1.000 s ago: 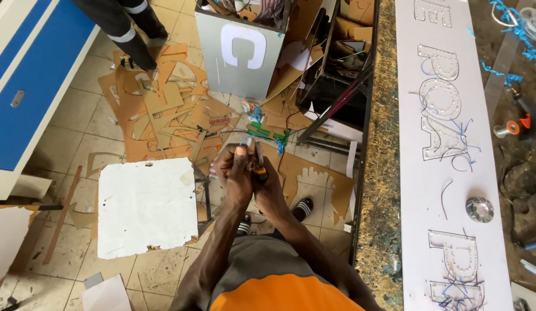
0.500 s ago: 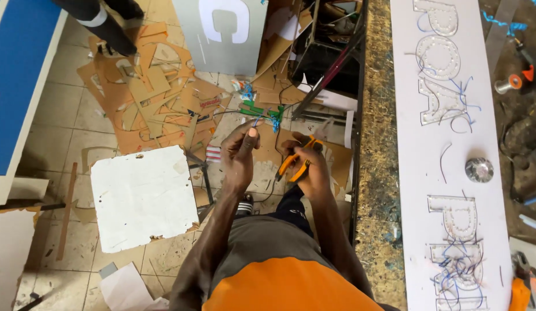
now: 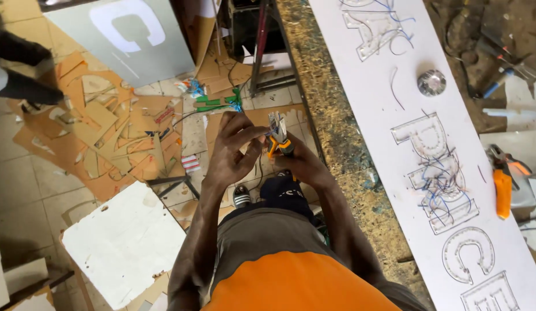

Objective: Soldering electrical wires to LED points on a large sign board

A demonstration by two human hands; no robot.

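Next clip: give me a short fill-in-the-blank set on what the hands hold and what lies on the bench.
1. The right hand grips pliers with handles coloured ____.
2. The left hand pinches a thin ____ at the pliers' tip.
3. On the long white board lie clear outlines shaped like ____.
4. The round metal disc rests on the ____ board.

Missing words: orange; wire; letters; white
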